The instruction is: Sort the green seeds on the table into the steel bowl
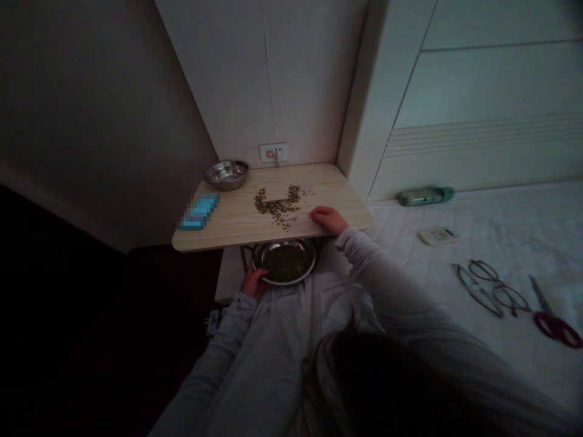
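Note:
My left hand (255, 282) is closed on the near-left rim of a steel bowl (311, 267), thumb over the edge. The bowl sits at my lap, just below the table's front edge, and holds a mass of small green grains (286, 262). More dark green grains, like beans or seeds (277, 205), lie scattered in a loose patch on the small wooden table (237, 227). My right hand (328, 220) rests at the table's front right, right of that patch, its fingers curled together. Anything between those fingers is too small or hidden to make out.
A second steel bowl (226, 176) stands at the table's back left, with a blurred blue phone-like object (199, 212) before it. On the bed at right lie a green bottle-like object (426, 195), a remote (438, 235), glasses (496, 288) and scissors (553, 318). A wall socket (274, 152) is behind.

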Available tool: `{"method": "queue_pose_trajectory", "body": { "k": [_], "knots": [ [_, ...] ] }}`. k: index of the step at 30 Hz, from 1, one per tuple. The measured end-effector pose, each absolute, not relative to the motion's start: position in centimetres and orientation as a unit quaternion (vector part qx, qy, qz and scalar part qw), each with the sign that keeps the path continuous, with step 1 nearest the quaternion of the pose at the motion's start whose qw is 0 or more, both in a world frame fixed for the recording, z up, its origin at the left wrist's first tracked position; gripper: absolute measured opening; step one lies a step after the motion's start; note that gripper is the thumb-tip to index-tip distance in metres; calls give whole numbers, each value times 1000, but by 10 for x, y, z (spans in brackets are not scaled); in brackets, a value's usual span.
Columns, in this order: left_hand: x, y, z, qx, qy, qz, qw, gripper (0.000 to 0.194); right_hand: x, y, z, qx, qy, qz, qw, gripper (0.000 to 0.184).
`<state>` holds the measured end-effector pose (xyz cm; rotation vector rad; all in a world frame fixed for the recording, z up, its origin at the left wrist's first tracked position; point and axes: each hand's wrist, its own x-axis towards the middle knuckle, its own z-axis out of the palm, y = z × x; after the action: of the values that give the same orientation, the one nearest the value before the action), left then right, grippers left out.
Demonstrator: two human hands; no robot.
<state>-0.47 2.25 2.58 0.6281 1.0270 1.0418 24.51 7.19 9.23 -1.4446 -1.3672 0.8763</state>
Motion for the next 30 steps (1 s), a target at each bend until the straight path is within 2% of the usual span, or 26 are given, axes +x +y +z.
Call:
{"method": "queue_pose_trajectory", "body": {
  "k": [12,30],
  "knots": [
    [-4,21,29,283,462,469,698,58,243,71,97,-603,-569,347,439,17],
    [-6,22,25,296,450,469,700,57,245,75,93,-571,-562,388,456,20]
  ]
}}
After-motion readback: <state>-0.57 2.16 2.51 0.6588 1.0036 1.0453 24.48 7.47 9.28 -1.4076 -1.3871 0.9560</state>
